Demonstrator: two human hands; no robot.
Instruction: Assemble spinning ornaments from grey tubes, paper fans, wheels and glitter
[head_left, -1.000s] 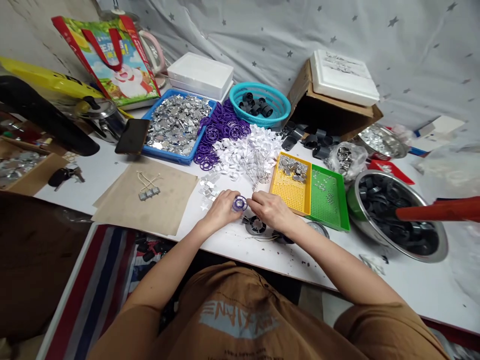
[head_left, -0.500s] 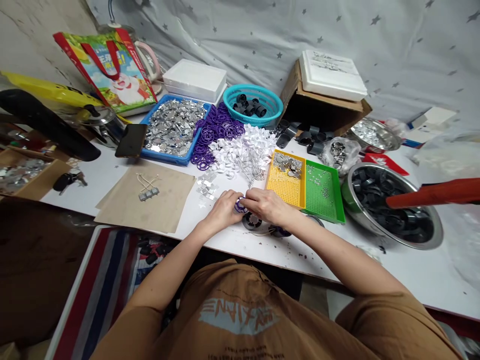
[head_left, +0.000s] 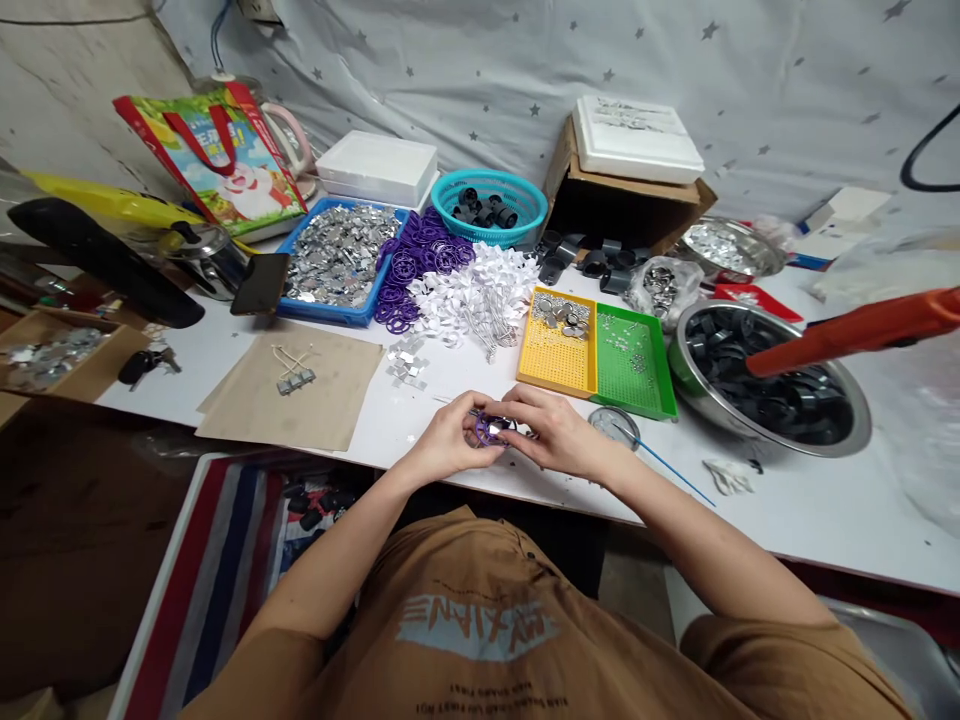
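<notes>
Both hands meet near the table's front edge. Between them is a purple ring piece (head_left: 491,430) with something shiny and dark at its middle. My left hand (head_left: 448,438) curls its fingers round the piece's left side. From the right, my right hand (head_left: 546,428) pinches the same piece with thumb and fingers. Behind the hands lie a pile of white pieces (head_left: 465,295) and a pile of purple rings (head_left: 420,262). Small shiny squares (head_left: 406,362) are scattered to the left. A yellow tray (head_left: 559,352) and a green tray (head_left: 637,375) stand to the right.
A steel bowl (head_left: 851,430) of black rings has an orange handle (head_left: 862,330) over it. Right of my hand is a round dish (head_left: 615,428) with a blue stick (head_left: 675,470). Left are brown sheets (head_left: 300,410), a phone (head_left: 260,284) and a blue tray (head_left: 330,312) of metal pieces.
The hands have come slightly lower, now round the purple piece, which shows more fully. The dark round parts below them are no longer visible there. The round dish and blue stick now show. The view has shifted.
</notes>
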